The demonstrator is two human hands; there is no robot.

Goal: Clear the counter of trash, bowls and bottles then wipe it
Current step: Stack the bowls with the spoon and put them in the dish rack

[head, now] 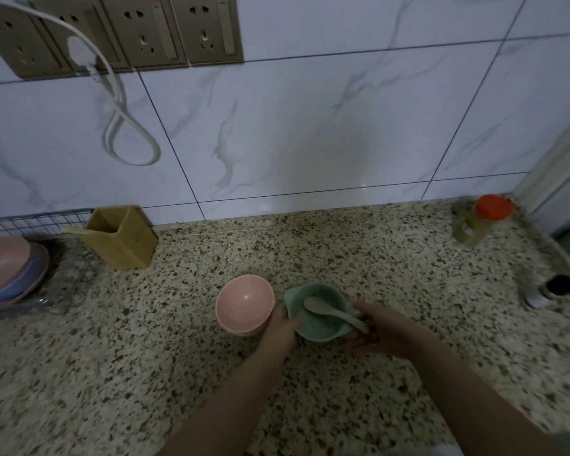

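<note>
A green bowl (313, 320) with a pale spoon (334, 313) in it sits at the middle of the speckled counter (310, 245). My left hand (282, 327) grips its left rim. My right hand (380, 329) holds its right side, fingers curled under it near the spoon's handle. A pink bowl (244, 302), stacked on another, stands just left of the green one. A clear bottle with an orange cap (482, 218) stands at the back right, and a small dark-capped bottle (551, 289) lies near the right edge.
A tan utensil holder (124, 236) stands at the back left beside a wire rack (30, 222) with pink and blue bowls (10, 271). A white cord (122, 126) hangs from wall sockets. The counter ends at the right edge.
</note>
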